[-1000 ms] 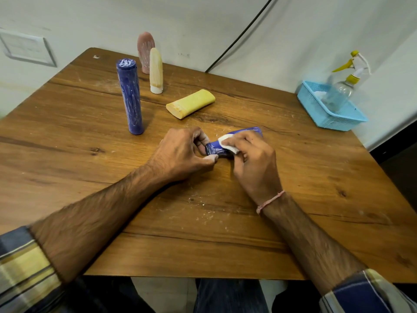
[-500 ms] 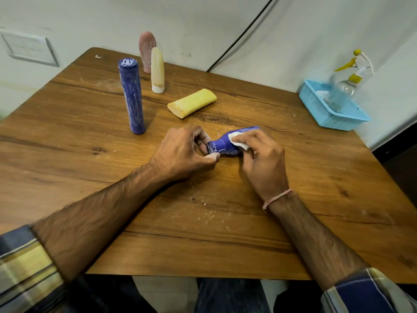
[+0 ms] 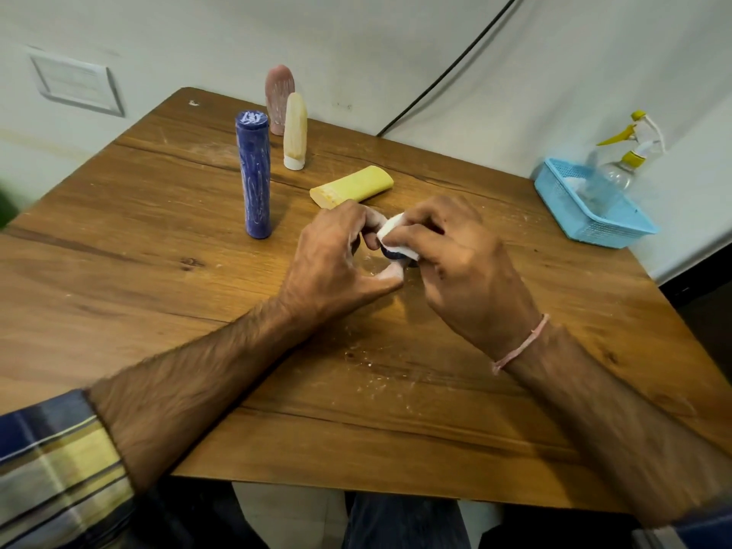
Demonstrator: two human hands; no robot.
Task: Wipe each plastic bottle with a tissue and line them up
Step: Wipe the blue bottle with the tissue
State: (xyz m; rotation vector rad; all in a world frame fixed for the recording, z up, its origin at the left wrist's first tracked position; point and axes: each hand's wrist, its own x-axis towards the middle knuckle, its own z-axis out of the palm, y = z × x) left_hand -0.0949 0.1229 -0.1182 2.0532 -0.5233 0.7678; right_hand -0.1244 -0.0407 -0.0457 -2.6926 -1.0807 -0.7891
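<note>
- Wiping in progress: you hold the small blue bottle (image 3: 394, 254) between both hands, to the right of the tall blue bottle (image 3: 253, 174) and nearer you; only a dark sliver shows.
- Left hand (image 3: 336, 255): fingers and thumb curled round the small blue bottle's end.
- Right hand (image 3: 455, 263): fingertips pinching the tissue (image 3: 390, 231) against it.
- Upright just behind the tall blue bottle: pink bottle (image 3: 279, 99), cream bottle (image 3: 295, 130). Whether wiped, cannot tell.
- Outstanding, by judgement: yellow bottle (image 3: 352, 187), on its side right of the tall blue bottle, not yet stood in line.
</note>
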